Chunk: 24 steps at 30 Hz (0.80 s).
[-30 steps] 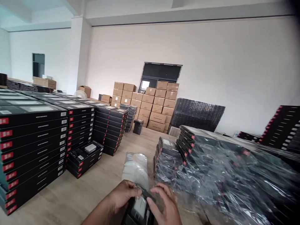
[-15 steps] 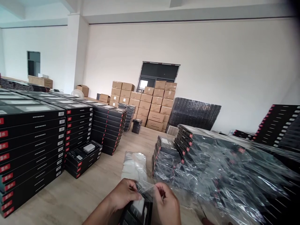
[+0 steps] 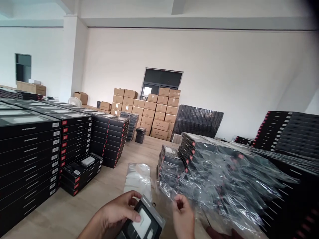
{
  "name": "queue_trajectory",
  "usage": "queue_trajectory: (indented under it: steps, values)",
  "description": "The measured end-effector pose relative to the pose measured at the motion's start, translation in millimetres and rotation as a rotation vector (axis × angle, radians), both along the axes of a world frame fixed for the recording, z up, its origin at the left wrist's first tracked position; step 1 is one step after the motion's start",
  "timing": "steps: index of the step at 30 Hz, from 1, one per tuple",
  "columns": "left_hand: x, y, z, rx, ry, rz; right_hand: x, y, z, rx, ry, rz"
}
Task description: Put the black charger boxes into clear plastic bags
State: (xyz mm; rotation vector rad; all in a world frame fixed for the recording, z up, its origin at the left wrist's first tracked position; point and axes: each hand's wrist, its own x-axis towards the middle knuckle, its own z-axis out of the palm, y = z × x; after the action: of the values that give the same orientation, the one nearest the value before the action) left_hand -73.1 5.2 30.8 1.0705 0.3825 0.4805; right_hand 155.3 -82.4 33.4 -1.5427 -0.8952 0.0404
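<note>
My left hand (image 3: 122, 210) grips a black box (image 3: 149, 215) by its side, thumb on the front, where a white device is pictured or shows. The box is tilted, and its lower end runs out of view. Just right of it my right hand (image 3: 183, 214) is closed, its fingertips pinching a clear plastic bag (image 3: 163, 194) that is hard to make out against the wrapped boxes behind. A pile of white-looking plastic bags (image 3: 138, 181) lies on the table beyond the box. The right hand is apart from the box.
Tall stacks of black boxes (image 3: 30, 156) stand at left, beside a low stack topped by an open box (image 3: 82, 167). Plastic-wrapped boxes (image 3: 211, 179) crowd the right. Another person's hand (image 3: 221, 234) shows at the bottom edge. Cartons (image 3: 149, 113) stand by the wall.
The clear plastic that was over the box's top between both hands is now off to the right with my right hand. My left hand has turned the box, and the view has shifted rightward.
</note>
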Motion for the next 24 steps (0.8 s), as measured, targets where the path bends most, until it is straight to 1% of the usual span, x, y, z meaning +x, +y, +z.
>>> queue_trajectory:
  steps: [2, 4, 7, 9, 13, 16, 20, 24]
  values:
    - [-1, -3, 1.4, 0.022, 0.028, -0.08, -12, 3, -2.7, -0.02, -0.012, 0.096]
    - [0, -7, 4.3, 0.09, 0.096, -0.105, -26, 7, -6.2, -0.052, -0.018, 0.209]
    - [1, -11, 10.1, 0.176, 0.19, -0.043, -40, 10, -9.9, -0.114, -0.01, 0.374]
    - [2, -10, 12.6, 0.236, 0.264, 0.029, -41, 9, -9.7, -0.139, 0.002, 0.432]
    - [3, -5, 11.5, 0.37, 0.4, 0.148, -34, 6, -4.8, -0.128, 0.032, 0.43]
    - [4, -7, 8.4, 0.374, 0.361, 0.159, -35, 5, -2.6, -0.113, 0.029, 0.404]
    - [8, -16, 8.4, 0.411, 0.337, 0.167, -44, 7, -5.5, -0.126, -0.014, 0.354]
    - [13, -22, 12.4, 0.493, 0.391, 0.248, -49, 8, -11.4, -0.135, -0.107, 0.315]
